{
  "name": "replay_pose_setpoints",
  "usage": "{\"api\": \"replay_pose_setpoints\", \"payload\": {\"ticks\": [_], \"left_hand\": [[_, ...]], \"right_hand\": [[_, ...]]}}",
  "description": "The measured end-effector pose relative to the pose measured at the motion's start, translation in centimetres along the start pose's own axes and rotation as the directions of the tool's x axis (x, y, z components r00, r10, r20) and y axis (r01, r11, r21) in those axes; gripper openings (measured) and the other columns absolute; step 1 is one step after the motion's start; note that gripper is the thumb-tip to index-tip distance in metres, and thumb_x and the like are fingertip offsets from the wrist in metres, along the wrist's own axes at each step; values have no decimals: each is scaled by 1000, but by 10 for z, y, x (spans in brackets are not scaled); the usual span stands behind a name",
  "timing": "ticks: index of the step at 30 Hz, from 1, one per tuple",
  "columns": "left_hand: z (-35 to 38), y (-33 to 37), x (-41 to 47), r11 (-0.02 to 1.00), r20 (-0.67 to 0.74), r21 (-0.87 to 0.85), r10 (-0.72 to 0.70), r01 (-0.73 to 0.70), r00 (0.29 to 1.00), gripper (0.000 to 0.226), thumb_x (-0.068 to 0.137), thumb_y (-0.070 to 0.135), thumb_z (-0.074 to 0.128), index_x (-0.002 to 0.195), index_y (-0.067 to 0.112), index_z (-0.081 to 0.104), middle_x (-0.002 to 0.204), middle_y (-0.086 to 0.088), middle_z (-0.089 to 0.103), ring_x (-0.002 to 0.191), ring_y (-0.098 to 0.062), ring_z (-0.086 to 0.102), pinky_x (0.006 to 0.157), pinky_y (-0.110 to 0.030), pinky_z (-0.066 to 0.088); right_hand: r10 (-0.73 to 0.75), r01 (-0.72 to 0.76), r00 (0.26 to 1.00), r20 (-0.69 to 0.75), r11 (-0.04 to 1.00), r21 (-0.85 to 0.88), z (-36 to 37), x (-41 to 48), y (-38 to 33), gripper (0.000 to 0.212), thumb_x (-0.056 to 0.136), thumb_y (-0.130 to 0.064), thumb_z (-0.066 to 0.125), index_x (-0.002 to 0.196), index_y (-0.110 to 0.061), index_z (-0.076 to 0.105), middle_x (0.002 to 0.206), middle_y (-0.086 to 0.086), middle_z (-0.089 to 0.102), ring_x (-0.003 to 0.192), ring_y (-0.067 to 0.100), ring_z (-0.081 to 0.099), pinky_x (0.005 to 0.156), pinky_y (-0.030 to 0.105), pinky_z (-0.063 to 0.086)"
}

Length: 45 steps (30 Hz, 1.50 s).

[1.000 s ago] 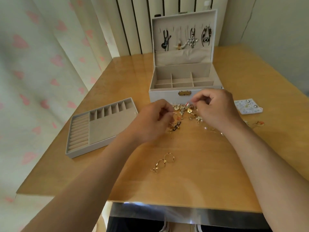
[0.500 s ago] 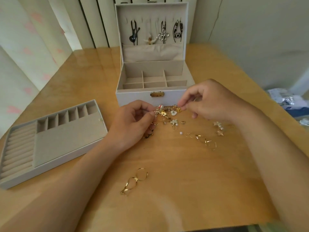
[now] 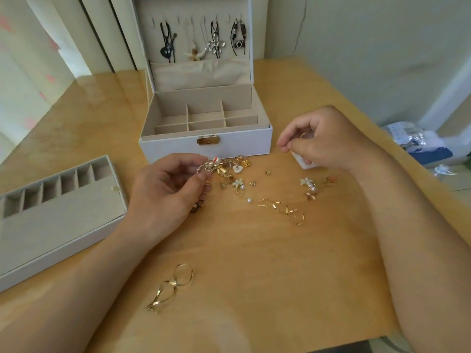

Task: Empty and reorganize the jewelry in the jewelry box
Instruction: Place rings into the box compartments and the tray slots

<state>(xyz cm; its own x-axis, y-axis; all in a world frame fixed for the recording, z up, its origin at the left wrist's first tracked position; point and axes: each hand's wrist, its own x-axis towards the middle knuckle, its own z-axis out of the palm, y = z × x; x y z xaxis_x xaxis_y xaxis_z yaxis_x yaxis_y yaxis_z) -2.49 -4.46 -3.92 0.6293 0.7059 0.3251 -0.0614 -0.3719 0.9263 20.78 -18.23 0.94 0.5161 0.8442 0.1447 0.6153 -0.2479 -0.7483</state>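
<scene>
The only view came from a wide-angle camera worn on the person's head, facing forward and steeply down at the open jewelry box (image 3: 178,149) from its latch side, near enough that the box's lid ran off the top edge. The loose jewelry (image 3: 237,171) just in front of the box lay near mid-frame. The tray (image 3: 63,215) left of the box was cut by the frame's left edge.

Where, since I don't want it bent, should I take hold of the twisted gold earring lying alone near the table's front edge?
The twisted gold earring lies flat on the table, apart from everything else. Pinch it from straight above at the crossing where its round loop meets the twist: probably the stiffest spot, while the thin tail would likely flex.
</scene>
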Motion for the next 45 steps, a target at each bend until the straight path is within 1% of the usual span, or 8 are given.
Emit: {"api": "replay_pose_setpoints", "payload": {"ticks": [6, 12, 18, 26, 32, 41, 43, 45], "left_hand": [[-24, 5, 15, 959, -163, 268, 132, -85, 978, 16, 89, 15, 63, 92, 31, 65, 78, 7, 66, 72, -28, 68, 66, -48, 58], [-42, 9, 18, 834, -83, 550, 107, -44, 991, 18, 89, 10, 69, 84, 25, 62, 68, 14, 57, 59, -1, 55, 56, -8, 39], [-47, 5, 18, 679, 185, 722, 0, -136, 983, 11, 90, 20, 70, 91, 27, 61, 80, 20, 52, 73, 3, 51, 64, -5, 36], [-47, -2, 24, 615, 145, 786, -87, -61, 986, 8, 89, 22, 70, 93, 22, 63, 98, 6, 54, 84, -12, 52, 63, -15, 33], [-46, -3, 25, 558, 172, 825, -94, -91, 981, 17, 95, 24, 64, 101, 13, 75, 114, -1, 58, 92, -13, 50, 78, -19, 34], [-48, 7, 22, 779, 69, 625, -117, 49, 991, 13, 95, 19, 57, 87, 26, 63, 88, 8, 60, 72, -5, 53, 59, -15, 36], [-48, 12, 22, 864, 24, 481, -181, 147, 983, 14, 95, 17, 56, 84, 23, 64, 68, 3, 62, 53, -4, 50, 51, -19, 37], [-51, 16, 23, 908, -10, 366, -215, 203, 977, 15, 95, 15, 56, 86, 17, 67, 73, -9, 68, 54, -10, 53, 53, -27, 44]], "right_hand": [[-63, 61, 998, -28, 995, -76, 11, 1, 1, 26, 84, -6, 63, 79, -28, 76, 77, -11, 73, 59, 11, 61, 58, 24, 48], [-151, 161, 985, 87, 980, -115, 47, 2, -19, 19, 86, -6, 68, 83, -23, 77, 53, -27, 57, 50, 1, 50, 50, 9, 35], [-206, 217, 974, 90, 965, -145, 66, 2, -31, 25, 87, -10, 68, 80, -33, 73, 63, -40, 57, 53, 3, 51, 53, 9, 37], [-215, 227, 972, 95, 962, -154, 68, 1, -32, 28, 89, -13, 68, 79, -39, 70, 67, -42, 57, 52, 5, 53, 51, 11, 37], [-195, 211, 975, 106, 963, -166, 70, 1, -31, 26, 89, -16, 67, 81, -40, 71, 70, -42, 59, 52, 7, 55, 54, 17, 40], [-186, 192, 981, 59, 975, -116, 68, -2, -33, 25, 88, -10, 67, 79, -33, 73, 56, -38, 54, 48, 6, 48, 49, 13, 37], [-181, 186, 982, 53, 977, -109, 68, -2, -33, 26, 88, -10, 67, 79, -34, 72, 56, -38, 54, 47, 7, 46, 49, 14, 35], [-176, 180, 983, 45, 978, -105, 69, -2, -33, 26, 87, -10, 67, 78, -35, 71, 56, -38, 54, 48, 10, 45, 50, 20, 37]]}}
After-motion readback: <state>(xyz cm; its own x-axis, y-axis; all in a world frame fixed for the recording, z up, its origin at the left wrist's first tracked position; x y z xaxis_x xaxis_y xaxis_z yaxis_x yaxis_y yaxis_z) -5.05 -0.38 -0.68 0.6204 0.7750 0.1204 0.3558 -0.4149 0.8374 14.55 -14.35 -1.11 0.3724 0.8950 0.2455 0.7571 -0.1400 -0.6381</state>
